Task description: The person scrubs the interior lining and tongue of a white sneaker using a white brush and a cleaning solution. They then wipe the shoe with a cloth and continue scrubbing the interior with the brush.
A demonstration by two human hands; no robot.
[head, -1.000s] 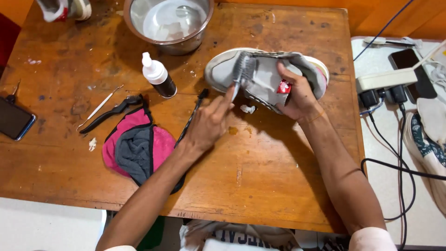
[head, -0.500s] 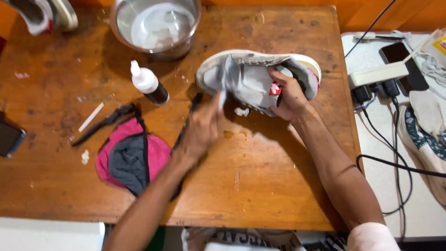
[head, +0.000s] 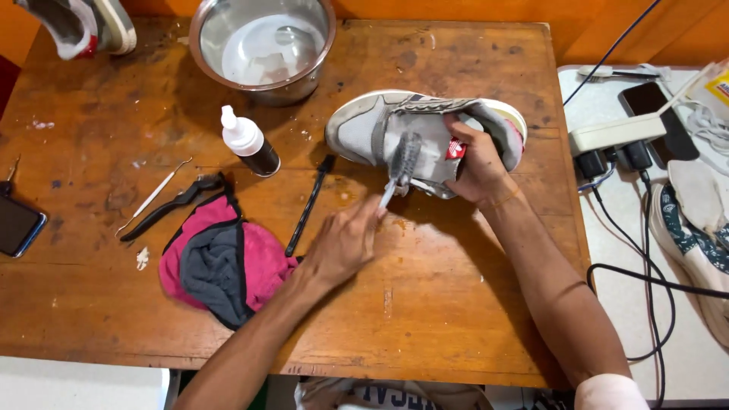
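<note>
Your grey sneaker (head: 380, 125) lies on its side at the wooden table (head: 471, 304)'s far edge, right hand (head: 474, 163) wrapped round its opening. Left hand (head: 345, 243), arm angled up, pinches a small brush (head: 402, 159) against the upper.

We see a worn wooden table (head: 456, 304): steel bowl (head: 262, 45) at far edge, dropper bottle (head: 249, 142) just in front, pink-grey cloth (head: 224, 262) toward near-left, black tool (head: 175, 203) and metal pick (head: 152, 197) beside it, phone (head: 19, 224) at left edge
</note>
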